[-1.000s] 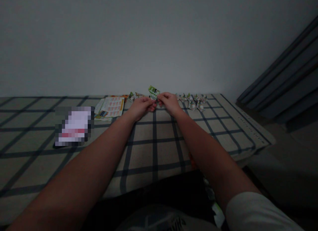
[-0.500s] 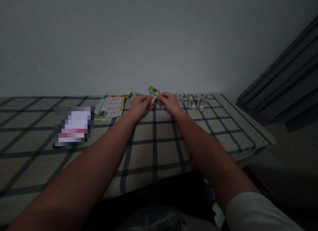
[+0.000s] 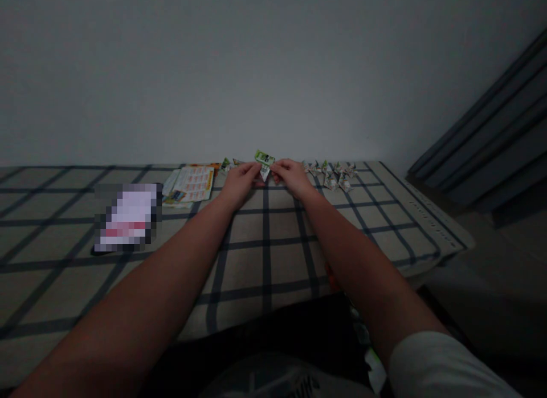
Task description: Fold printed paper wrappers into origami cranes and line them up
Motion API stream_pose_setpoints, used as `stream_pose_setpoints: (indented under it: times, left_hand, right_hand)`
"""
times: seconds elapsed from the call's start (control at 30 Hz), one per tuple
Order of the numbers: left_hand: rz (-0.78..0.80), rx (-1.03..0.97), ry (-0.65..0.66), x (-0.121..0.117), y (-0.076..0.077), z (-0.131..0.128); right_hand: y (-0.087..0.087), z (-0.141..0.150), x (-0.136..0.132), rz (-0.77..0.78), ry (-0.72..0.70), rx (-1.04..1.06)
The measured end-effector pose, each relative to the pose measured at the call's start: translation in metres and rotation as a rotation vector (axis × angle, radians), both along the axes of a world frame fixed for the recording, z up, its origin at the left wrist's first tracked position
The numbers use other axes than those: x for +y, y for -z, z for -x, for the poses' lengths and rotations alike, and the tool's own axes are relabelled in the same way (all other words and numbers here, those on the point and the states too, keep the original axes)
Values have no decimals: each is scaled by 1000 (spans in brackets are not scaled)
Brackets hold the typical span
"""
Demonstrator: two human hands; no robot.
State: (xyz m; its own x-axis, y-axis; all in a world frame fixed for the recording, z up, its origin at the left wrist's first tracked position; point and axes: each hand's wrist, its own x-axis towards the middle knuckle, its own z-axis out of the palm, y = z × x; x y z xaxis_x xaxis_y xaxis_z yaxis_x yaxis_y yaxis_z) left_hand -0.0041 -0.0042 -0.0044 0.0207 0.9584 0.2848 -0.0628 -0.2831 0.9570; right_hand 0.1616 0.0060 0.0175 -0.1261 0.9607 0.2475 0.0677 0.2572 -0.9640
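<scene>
Between my two hands, near the wall, is a folded piece of green-and-white printed paper (image 3: pixel 265 158), with a pale pointed part hanging at its lower end. My left hand (image 3: pixel 241 179) pinches its left side between thumb and fingers. On the right edge, the fingertips of my right hand (image 3: pixel 291 175) are pinched too. Just right of my right hand lie several small folded paper pieces (image 3: pixel 337 175) with pointed corners, close together. Another green folded piece (image 3: pixel 225 165) shows behind my left hand, partly hidden by it.
A checked cloth (image 3: pixel 286 255) covers the table. Left of my hands lies a stack of printed sheets (image 3: pixel 192 183), and farther left a phone (image 3: pixel 128 215) with a blurred screen. A pale wall (image 3: pixel 273 73) rises behind; a dark curtain (image 3: pixel 491 141) hangs at right.
The lower part of the held paper now shows as a pale downward point between my fingers. My left fingers have shifted slightly; both hands stay in nearly the same place.
</scene>
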Motion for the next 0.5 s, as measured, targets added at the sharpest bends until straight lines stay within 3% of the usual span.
stream_pose_setpoints:
  times: [0.3, 0.5]
  left_hand:
    - [-106, 169, -111, 7, 2, 8]
    - [-37, 82, 31, 0, -3, 4]
  right_hand:
    - [-1, 2, -3, 8, -64, 11]
    - [2, -1, 1, 0, -4, 25]
